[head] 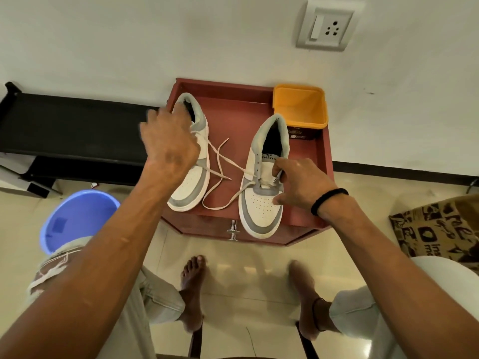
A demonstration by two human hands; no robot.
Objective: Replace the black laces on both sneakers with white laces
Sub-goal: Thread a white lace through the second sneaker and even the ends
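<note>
Lacing step: right hand [300, 185] grip pinches white lace [246, 174] at right sneaker [261, 203]; left hand [168, 141] grip unclear. Next: thread upper eyelets.

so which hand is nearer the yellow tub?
Right. The right hand is on the near sneaker, just in front of the yellow tub; the left hand is across the table over the other sneaker.

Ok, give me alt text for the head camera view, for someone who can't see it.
Two white-and-grey sneakers sit on a small red cabinet, loose white laces trailing between them. The left hand is over the left sneaker; the right hand pinches at the right sneaker. A yellow tub stands behind.
</note>
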